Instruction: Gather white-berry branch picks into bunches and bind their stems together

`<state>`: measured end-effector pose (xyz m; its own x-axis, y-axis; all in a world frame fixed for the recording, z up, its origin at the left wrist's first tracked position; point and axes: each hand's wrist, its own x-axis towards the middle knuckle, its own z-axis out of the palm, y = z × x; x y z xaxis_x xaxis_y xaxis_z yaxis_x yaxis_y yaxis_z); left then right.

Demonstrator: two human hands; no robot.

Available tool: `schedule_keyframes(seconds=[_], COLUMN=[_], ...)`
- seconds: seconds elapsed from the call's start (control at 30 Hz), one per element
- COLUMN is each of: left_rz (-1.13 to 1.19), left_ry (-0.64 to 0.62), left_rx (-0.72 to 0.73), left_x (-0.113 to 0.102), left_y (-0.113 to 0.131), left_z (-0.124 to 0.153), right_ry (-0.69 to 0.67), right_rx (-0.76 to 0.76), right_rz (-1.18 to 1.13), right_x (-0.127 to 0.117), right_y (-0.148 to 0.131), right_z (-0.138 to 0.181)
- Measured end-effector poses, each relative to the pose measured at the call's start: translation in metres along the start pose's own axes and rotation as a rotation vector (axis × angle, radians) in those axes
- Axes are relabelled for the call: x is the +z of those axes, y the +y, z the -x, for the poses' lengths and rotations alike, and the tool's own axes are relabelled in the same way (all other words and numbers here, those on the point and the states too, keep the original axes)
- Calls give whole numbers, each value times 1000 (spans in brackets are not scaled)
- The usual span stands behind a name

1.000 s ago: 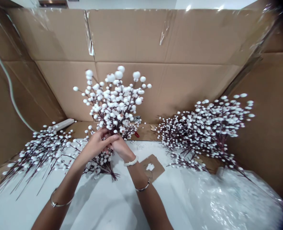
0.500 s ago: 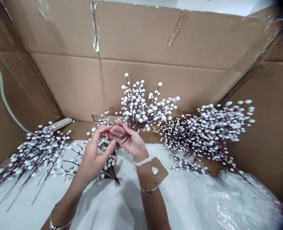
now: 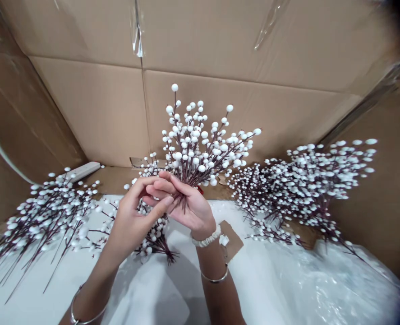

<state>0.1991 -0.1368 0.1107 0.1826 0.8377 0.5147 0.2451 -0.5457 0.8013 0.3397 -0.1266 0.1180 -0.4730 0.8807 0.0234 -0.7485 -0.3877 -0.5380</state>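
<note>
L to R: berry pile (image 3: pixel 47 216) at 9 o'clock ran off the frame edge on white surface (image 3: pixel 27 302). L hand (image 3: pixel 134 221) curled against R hand (image 3: pixel 189 210), which clenched stems of white berry spray (image 3: pixel 196 149) at 12, w/ open room above by cardboard wall (image 3: pixel 94 108). 2nd pile (image 3: pixel 304 185) sat at 3.

Your left hand (image 3: pixel 132 225) and right hand (image 3: pixel 189 207) are bare, and the skin stays bare along both forearms down to the edge of view. A thin silver bangle (image 3: pixel 88 319) circles your left forearm. On your right wrist sits a chunky white bracelet (image 3: pixel 206 238), its soft, knobbly band either beaded or fabric, with a second thin silver bangle (image 3: pixel 214 280) just beside it, farther up your forearm.
</note>
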Motion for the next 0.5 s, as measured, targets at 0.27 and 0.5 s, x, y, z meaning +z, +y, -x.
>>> schedule_keyframes(seconds=[0.27,0.5], left_rz=[-3,91], left_ry=[35,-69], left_rx=[2,-23], left_x=[7,-4], left_y=[3,1], left_z=[-2,-5], right_ry=[-30,-39], right_rx=[0,15], right_rz=[7,-5], right_x=[0,2], right_y=[2,0], right_z=[2,5])
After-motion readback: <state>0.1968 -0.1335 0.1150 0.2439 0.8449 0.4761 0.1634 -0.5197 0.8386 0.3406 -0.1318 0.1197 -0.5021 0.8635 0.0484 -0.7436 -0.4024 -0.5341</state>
